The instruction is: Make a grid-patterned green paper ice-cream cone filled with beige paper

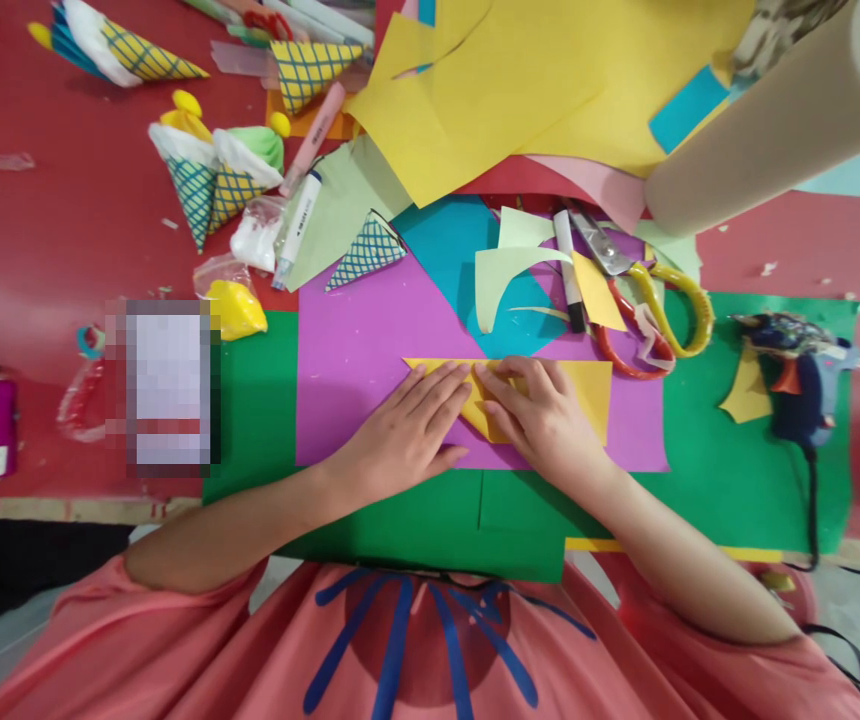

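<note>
A yellow paper piece (586,388) lies on a purple sheet (355,345), which rests on green paper (257,400). My left hand (404,430) lies flat with fingers stretched out, pressing the paper's left folded part. My right hand (542,410) bends its fingers over the middle of the yellow paper, pressing a fold down. Both hands touch at the fingertips over the fold.
Scissors with yellow and red handles (644,300) and a black marker (569,270) lie just beyond the hands. A blue glue gun (801,375) sits at the right. Paper cones (212,185) and yellow sheets (520,80) crowd the back. A cardboard tube (767,120) crosses the upper right.
</note>
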A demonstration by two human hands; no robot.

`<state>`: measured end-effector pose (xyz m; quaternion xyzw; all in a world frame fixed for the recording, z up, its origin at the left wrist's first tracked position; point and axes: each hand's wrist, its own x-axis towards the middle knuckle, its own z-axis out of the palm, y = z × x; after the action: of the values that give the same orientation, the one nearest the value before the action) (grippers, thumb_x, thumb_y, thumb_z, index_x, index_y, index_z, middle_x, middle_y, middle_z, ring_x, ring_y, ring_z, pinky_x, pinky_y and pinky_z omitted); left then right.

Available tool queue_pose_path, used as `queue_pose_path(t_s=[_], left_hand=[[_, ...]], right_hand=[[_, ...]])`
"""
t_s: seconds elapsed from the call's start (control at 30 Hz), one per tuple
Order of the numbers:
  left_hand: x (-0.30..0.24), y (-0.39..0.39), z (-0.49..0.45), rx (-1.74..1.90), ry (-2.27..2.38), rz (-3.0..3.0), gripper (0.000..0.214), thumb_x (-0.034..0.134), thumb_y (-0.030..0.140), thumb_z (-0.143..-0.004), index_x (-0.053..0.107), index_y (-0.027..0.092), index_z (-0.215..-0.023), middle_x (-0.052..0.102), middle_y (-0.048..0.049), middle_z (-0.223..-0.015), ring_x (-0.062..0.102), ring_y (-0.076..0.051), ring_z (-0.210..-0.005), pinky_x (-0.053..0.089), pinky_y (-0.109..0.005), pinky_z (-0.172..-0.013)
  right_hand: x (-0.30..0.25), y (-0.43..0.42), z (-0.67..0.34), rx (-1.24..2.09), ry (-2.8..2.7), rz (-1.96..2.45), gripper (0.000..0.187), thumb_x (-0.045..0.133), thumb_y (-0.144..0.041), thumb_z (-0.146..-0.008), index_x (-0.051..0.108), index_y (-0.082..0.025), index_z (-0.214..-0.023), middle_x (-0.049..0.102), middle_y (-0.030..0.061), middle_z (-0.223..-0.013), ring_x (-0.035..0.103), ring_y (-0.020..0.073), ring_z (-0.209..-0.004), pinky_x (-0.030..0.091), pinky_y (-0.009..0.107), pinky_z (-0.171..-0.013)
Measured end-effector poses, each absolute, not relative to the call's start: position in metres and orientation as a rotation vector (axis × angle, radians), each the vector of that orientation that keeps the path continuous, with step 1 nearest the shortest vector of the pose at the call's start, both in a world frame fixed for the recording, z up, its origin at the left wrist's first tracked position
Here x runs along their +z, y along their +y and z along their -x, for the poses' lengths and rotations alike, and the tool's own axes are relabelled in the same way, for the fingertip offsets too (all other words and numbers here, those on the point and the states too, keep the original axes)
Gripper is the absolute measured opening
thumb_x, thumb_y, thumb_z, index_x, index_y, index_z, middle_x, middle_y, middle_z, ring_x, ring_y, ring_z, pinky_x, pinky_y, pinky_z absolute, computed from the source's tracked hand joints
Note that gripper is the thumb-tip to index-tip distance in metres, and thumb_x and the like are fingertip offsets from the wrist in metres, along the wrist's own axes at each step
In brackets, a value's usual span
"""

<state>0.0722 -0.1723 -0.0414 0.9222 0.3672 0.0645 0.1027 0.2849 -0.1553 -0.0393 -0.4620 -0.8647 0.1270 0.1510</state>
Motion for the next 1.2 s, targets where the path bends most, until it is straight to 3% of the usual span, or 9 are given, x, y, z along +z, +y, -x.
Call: queue_pose_path(t_s=[0.27,1.2], left_hand=[[-0.02,-0.171,-0.055,0.053,1.163,-2.783,0.047,0.049,0.032,-0.095,0.049,0.007,-0.135,0.054,-0.0144,-0.139,0.052,-0.027,-0.128,0.041,-0.042,-0.11],[-0.015,-0.171,-0.039,-0.055,1.307,-2.928,0.044,0.046,0.029,-0.096,0.053,0.008,-0.134,0.059,-0.0142,-0.133,0.056,-0.026,-0.12,0.043,-0.041,-0.106]], right_hand=[[-0.038,-0.156,-0.284,0.389,-2.497,1.366,0.034,0.045,-0.025,-0.096,0.063,-0.012,-0.123,0.062,0.0139,-0.111,0.053,0.0258,-0.099,0.05,0.041,-0.088],[-0.039,-0.158,-0.284,0.409,-2.517,1.385,0.036,0.042,-0.023,-0.097,0.058,-0.013,-0.127,0.06,0.0141,-0.115,0.05,0.0261,-0.103,0.05,0.042,-0.091]])
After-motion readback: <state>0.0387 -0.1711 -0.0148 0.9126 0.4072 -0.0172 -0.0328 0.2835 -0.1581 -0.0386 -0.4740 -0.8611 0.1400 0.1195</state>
